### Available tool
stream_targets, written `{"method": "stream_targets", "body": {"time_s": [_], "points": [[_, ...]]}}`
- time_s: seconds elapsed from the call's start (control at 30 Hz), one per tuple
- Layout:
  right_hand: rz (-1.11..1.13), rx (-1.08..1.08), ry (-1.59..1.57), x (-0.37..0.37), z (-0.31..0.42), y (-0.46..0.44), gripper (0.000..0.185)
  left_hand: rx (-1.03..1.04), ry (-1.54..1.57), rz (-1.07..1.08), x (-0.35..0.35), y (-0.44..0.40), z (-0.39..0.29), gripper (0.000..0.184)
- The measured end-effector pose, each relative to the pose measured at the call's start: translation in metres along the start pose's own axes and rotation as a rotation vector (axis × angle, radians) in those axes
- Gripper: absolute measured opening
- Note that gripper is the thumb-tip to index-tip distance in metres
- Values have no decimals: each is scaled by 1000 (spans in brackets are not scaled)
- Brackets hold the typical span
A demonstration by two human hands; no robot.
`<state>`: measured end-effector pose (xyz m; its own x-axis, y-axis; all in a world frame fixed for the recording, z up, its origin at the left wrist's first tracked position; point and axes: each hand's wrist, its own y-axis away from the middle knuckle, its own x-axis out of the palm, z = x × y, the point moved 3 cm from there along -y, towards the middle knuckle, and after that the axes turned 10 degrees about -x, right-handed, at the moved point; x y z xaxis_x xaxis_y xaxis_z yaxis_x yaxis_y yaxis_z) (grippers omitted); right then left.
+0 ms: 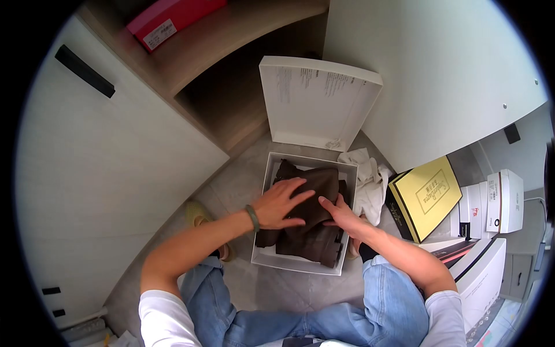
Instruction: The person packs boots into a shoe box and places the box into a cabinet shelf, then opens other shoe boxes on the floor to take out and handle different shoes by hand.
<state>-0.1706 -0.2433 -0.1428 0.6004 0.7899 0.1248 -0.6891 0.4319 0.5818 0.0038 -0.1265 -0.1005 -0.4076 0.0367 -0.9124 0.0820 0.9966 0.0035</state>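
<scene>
An open white box stands on the floor between my feet. Inside lies a dark brown, leather-like item, folded or in overlapping pieces; its exact kind does not show. My left hand, with a green bangle at the wrist, is open over it, fingers spread. From the other side, my right hand is at the item's right part, thumb apart from the fingers; some fingers are partly hidden. A white lid with printed text leans upright behind the box. Crumpled white cloth lies just right of it.
To the left is a cabinet door with a black handle. Another door stands open at the right. A red box sits on the shelf. A yellow box and white boxes are stacked at right.
</scene>
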Motion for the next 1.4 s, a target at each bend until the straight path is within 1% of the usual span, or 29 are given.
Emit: {"method": "stream_targets", "body": {"time_s": [0.03, 0.07, 0.1, 0.13, 0.17, 0.2, 0.23, 0.27, 0.3, 0.37, 0.4, 0.43, 0.47, 0.5, 0.53, 0.57, 0.63, 0.67, 0.73, 0.8, 0.9, 1.0, 1.13, 1.2, 1.23, 1.3, 1.33, 1.37, 1.4], "points": [[29, -57, 130, 1, 1, 1, 83, -8, -4, -20, 4, -1, -8, 78], [32, -52, 131, 2, 3, 4, 83, -33, -52, 96, 12, -1, -14, 91], [27, -150, 209, 2, 10, 8, 84, -37, -48, 96, 15, -3, -18, 91], [23, -251, 287, 2, 16, 10, 86, -61, -228, 114, 18, -7, -20, 89], [29, -250, 291, 2, 10, 8, 86, -86, -409, 132, 20, -8, -19, 88], [-64, -367, 547, 0, 3, 6, 85, -91, -408, 132, 25, -9, -14, 88], [-162, -483, 801, 1, 4, 7, 85, -59, -452, -6, 29, -13, -8, 87], [-162, -483, 800, -1, 5, 8, 85, -25, -494, -145, 33, -15, -2, 87], [-172, -439, 777, -3, 13, 11, 85, -26, -494, -144, 29, -17, 1, 87], [-182, -395, 754, -2, 28, 23, 86, -260, -193, -122, 17, -20, 17, 83], [-159, -510, 940, 3, 39, 30, 86, -341, -158, -145, 21, -21, 29, 80], [-133, -624, 1125, 7, 45, 35, 87, -341, -157, -145, 23, -21, 38, 80], [-133, -625, 1126, 6, 47, 36, 87, -416, -80, -32, 28, -20, 50, 80], [-9, -729, 1222, 10, 49, 36, 88, -490, -1, 80, 30, -19, 55, 79], [119, -833, 1314, 14, 49, 38, 88, -493, -1, 78, 29, -19, 57, 79], [120, -834, 1314, 14, 46, 37, 88, -458, 43, 110, 30, -18, 57, 79], [201, -828, 1452, 19, 27, 30, 83, -420, 83, 143, 31, -18, 59, 79], [199, -827, 1451, 17, 18, 23, 83, -392, 48, 117, 32, -19, 60, 79], [132, -841, 1629, 12, 4, 10, 74, -363, 15, 89, 28, -24, 60, 79], [95, -846, 1557, 8, 1, 7, 72, -330, -126, 98, 17, -30, 58, 79], [57, -826, 1403, 5, 4, 3, 68, -393, -22, 161, 5, -31, 56, 77], [62, -804, 1270, -1, 6, -1, 62, -341, -71, 128, 5, -19, 50, 76], [43, -792, 1095, 3, 5, -7, 57, -323, -68, 84, -7, -14, 73, 73], [22, -790, 1108, 9, 7, -1, 57, -512, 335, 134, -13, -14, 85, 71], [2, -786, 1121, 11, 8, 2, 57, -510, 334, 134, -16, -15, 83, 71], [21, -790, 1129, 14, 8, 4, 58, -583, 522, 66, -18, -14, 81, 63], [43, -793, 1136, 16, 8, 6, 60, -582, 523, 65, -14, -15, 82, 63], [46, -794, 1139, 18, 7, 8, 60, -565, 430, -13, -11, -17, 83, 59], [95, -835, 1241, 24, 6, 11, 62, -548, 338, -90, -12, -18, 80, 55]]}}
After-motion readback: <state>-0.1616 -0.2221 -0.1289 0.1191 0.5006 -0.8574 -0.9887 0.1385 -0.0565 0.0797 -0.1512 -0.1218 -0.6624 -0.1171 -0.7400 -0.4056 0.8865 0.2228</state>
